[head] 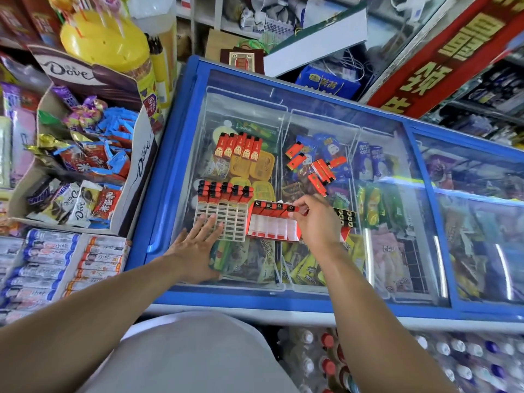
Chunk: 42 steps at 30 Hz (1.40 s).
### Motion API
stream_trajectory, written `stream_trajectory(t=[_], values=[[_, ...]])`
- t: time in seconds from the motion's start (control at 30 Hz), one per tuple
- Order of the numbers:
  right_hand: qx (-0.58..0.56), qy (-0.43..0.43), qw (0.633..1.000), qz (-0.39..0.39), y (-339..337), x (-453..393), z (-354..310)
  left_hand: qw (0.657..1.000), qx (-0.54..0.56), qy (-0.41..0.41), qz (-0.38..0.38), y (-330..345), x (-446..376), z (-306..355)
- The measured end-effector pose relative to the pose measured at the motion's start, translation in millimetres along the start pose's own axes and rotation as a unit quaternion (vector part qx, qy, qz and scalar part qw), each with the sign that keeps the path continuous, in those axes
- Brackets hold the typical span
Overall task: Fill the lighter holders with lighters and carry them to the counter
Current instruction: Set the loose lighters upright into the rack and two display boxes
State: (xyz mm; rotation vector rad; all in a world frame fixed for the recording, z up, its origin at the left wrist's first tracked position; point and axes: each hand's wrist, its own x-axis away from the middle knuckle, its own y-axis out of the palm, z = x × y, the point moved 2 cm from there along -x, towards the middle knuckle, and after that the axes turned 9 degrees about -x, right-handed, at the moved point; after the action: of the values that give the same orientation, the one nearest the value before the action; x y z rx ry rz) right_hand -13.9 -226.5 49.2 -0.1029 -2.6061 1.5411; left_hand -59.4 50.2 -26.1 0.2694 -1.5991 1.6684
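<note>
Fingers of your left hand (198, 245) lie spread flat on the white holder's (224, 222) near edge, while your right hand (314, 222) pinches a lighter (295, 209) above the red holder (273, 222) just beside it, loose lighters (314, 168) lying beyond on the freezer lid (397, 222).

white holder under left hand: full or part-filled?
Part-filled. The white holder has lighters in its far row only; the grid slots nearer the left hand, which rests on it, show empty.
</note>
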Motion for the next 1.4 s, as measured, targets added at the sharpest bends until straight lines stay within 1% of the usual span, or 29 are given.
stream_trajectory(t=[0.13,0.47,0.6,0.7,0.87,1.0,1.1,1.17,1.23,1.33,1.4], values=[[-0.028,0.009,1.000,-0.004,-2.3,-0.2,2.5,1.000,-0.001,-0.001,-0.006,1.4,-2.3,-0.3],[-0.043,0.024,0.999,0.011,0.4,-4.3,8.5,1.000,-0.007,-0.008,0.006,3.0,-1.8,1.3],[-0.051,0.021,0.998,0.008,0.8,-6.0,12.2,1.000,-0.007,-0.008,0.010,3.8,-1.4,2.2],[-0.056,0.019,0.998,0.005,0.7,-8.5,14.1,1.000,0.004,-0.007,0.027,6.0,-1.2,1.5],[-0.026,0.002,1.000,-0.010,2.4,-7.2,20.2,0.999,0.011,-0.006,0.041,7.0,-0.5,1.7],[-0.025,-0.016,1.000,-0.005,3.8,-6.1,19.0,0.998,0.026,-0.004,0.053,7.1,-1.4,0.2],[-0.039,-0.029,0.999,0.001,1.1,-7.2,15.9,0.994,0.062,-0.003,0.092,5.9,0.6,-1.0],[-0.041,-0.048,0.998,0.000,-2.3,-7.8,13.7,0.988,0.070,-0.008,0.140,3.4,4.3,2.8],[-0.051,-0.059,0.997,0.005,-7.6,-9.8,11.4,0.977,0.062,-0.005,0.205,-2.3,6.7,11.8],[-0.078,-0.062,0.994,0.038,-20.0,-22.6,6.8,0.958,0.035,0.048,0.282,-14.5,6.8,31.4],[-0.087,-0.038,0.994,0.044,-27.4,-41.9,7.3,0.952,-0.014,0.091,0.292,-23.6,0.9,48.1]])
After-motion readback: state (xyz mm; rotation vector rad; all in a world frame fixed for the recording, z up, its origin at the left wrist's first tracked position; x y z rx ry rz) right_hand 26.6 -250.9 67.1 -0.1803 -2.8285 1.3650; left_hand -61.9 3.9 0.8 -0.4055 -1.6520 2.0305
